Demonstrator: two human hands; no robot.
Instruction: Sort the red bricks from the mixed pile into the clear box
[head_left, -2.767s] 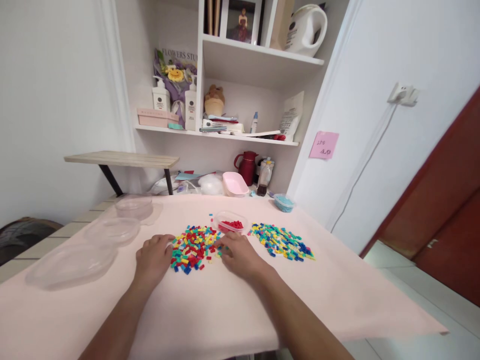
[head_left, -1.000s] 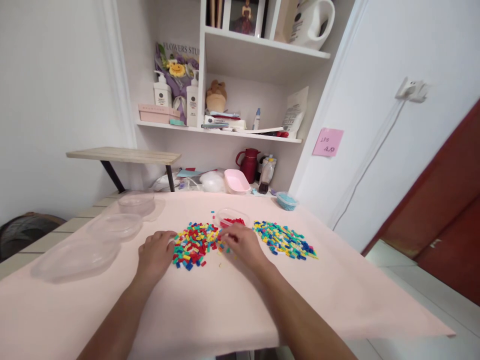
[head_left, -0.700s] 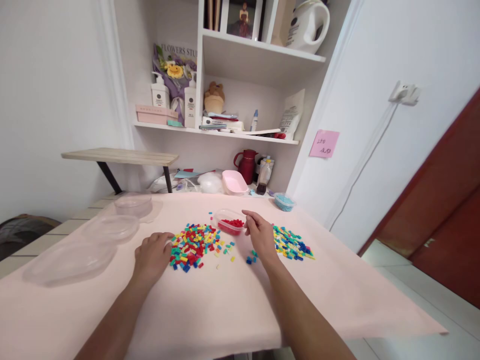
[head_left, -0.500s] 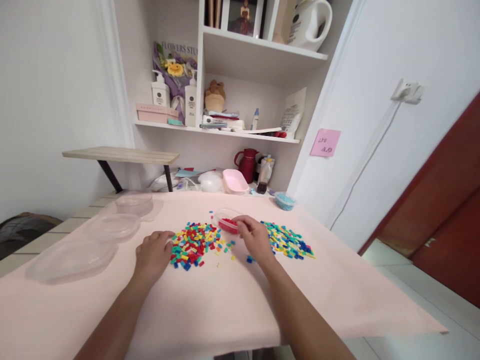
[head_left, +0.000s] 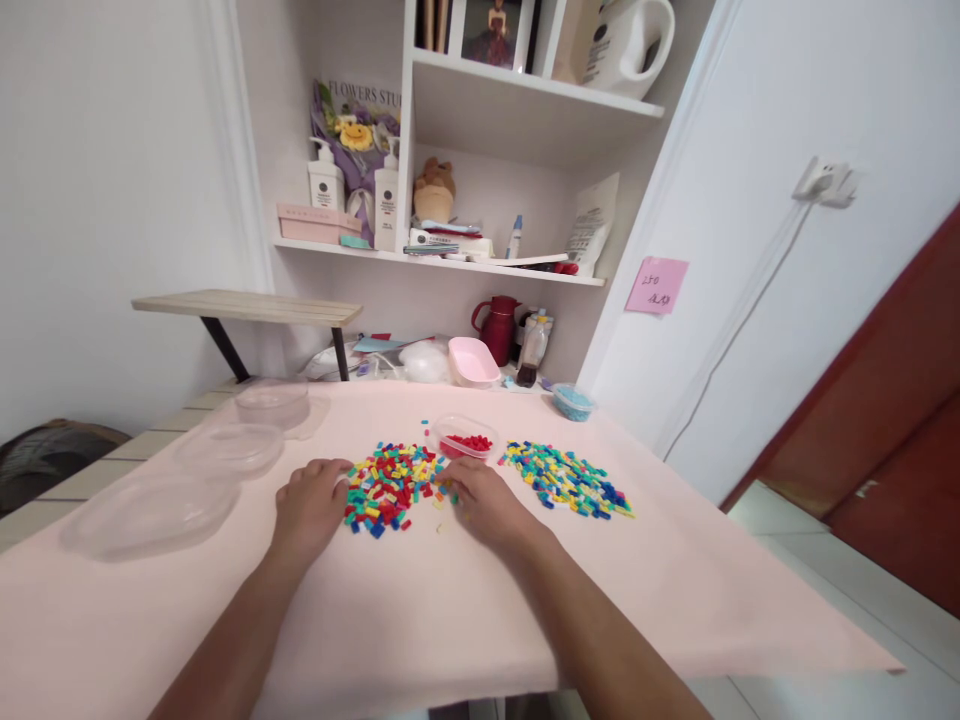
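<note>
A pile of small mixed-colour plastic bricks [head_left: 390, 485] lies on the pink-covered table. At its left edge rests my left hand [head_left: 309, 505], fingers loosely bent and apart, with nothing visible in it. My right hand [head_left: 486, 500] is at the pile's right edge. Its fingertips come together low over the loose bricks; whether a brick is between them I cannot make out. Just behind that hand stands a clear plastic container [head_left: 444, 428] with red bricks [head_left: 471, 443] inside. A second pile of bricks [head_left: 570, 480], mostly blue, green and yellow, spreads to the right.
Clear containers [head_left: 150, 515] stand along the table's left side. A round tub of light-blue pieces [head_left: 572, 403] sits at the back right. Behind the table are a pink basin [head_left: 474, 362], a red jug [head_left: 496, 330] and a bottle [head_left: 532, 352]. A small wooden shelf [head_left: 247, 305] rises at the left.
My right hand has moved from the container's rim down and left to the edge of the left pile. The red bricks in the container show more fully. My left hand stays in place.
</note>
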